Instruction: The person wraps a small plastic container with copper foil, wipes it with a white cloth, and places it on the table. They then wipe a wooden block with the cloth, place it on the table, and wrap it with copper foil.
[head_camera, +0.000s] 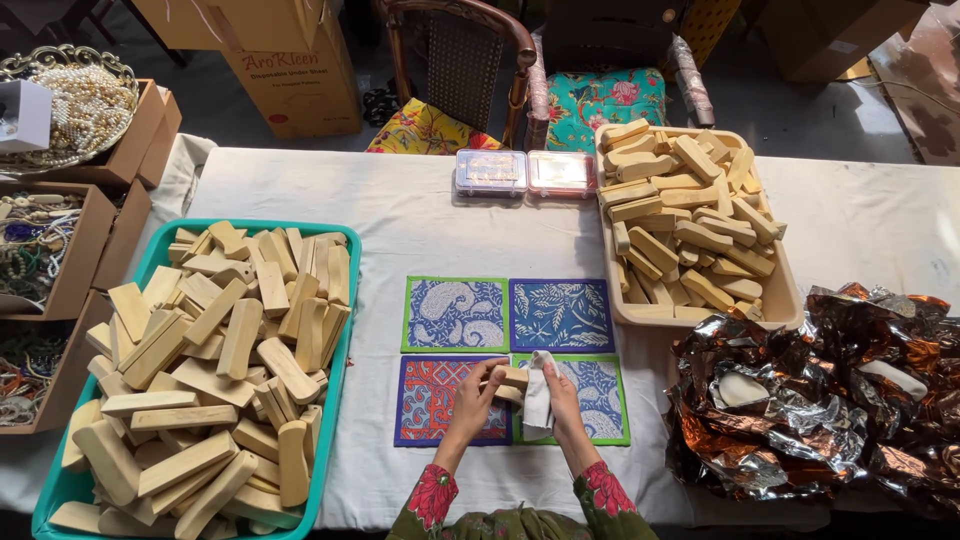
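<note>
My left hand (474, 397) grips a pale wooden block (510, 384) over the patterned cloth squares (458, 313) near the table's front edge. My right hand (558, 392) holds a small white cloth (538, 398) against the block's right end. Both hands meet above the red square (432, 400) and the green-edged blue square (598, 396). Red floral sleeves cover my wrists.
A teal tray (340, 398) piled with wooden blocks stands at the left, a beige tray (778, 290) of blocks at the back right. Crumpled copper foil (830, 400) lies at the right. Two small clear boxes (525, 172) sit at the back. Cardboard boxes of beads line the left edge.
</note>
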